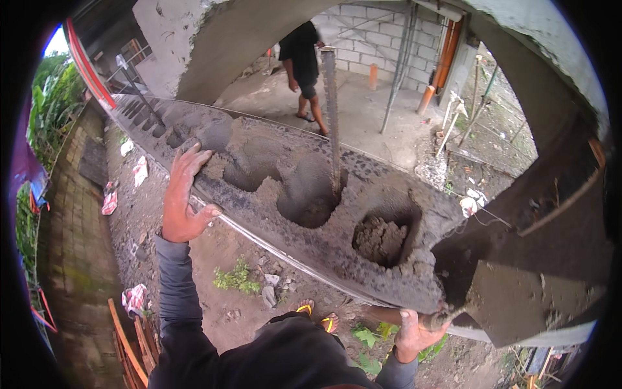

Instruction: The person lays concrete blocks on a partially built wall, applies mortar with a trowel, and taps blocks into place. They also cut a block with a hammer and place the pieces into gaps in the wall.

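Observation:
A hollow-block wall top [259, 223], coated in wet grey mortar, runs across in front of me. My left hand [184, 194] rests on its near edge, fingers spread and holding nothing. At the lower right my right hand [414, 336] grips the handle of a trowel [508, 301]; its broad, mortar-smeared blade points right, beside the wall's end. Nearest the trowel, one block cell holds lumpy mortar [380, 240]. From the middle cell [310, 201] rises an upright ribbed steel bar [332, 117]. Further left, more cells are partly rimmed with mortar.
Beyond the wall, a person in dark clothes [301, 65] stands on a concrete floor. Orange pipes [447, 58] and thin metal poles [398, 71] stand at the back. A mossy block wall [81, 240] runs at left. Stones and weeds [236, 275] lie below, beside my feet.

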A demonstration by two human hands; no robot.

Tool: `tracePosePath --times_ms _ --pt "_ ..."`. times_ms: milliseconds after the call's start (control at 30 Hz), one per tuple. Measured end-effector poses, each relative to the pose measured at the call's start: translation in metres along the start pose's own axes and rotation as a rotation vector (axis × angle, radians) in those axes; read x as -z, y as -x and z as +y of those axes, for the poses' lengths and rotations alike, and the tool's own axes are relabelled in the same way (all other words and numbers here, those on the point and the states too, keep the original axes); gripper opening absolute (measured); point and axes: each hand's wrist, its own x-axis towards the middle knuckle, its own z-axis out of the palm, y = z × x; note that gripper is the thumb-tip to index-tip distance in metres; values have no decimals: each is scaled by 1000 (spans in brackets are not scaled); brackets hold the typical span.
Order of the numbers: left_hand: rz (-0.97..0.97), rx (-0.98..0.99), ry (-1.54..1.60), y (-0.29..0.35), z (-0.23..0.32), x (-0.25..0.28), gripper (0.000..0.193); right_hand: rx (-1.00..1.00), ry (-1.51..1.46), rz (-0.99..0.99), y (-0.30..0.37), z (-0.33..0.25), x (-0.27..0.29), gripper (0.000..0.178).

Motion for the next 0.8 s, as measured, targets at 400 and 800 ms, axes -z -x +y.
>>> tracePosePath --times_ms 400,800 --pt "4 123 63 -2 0 -3 105 45 673 -15 21 9 21 48" --pt "53 179 143 -2 -6 -12 107 239 1422 -161 36 25 37 67"
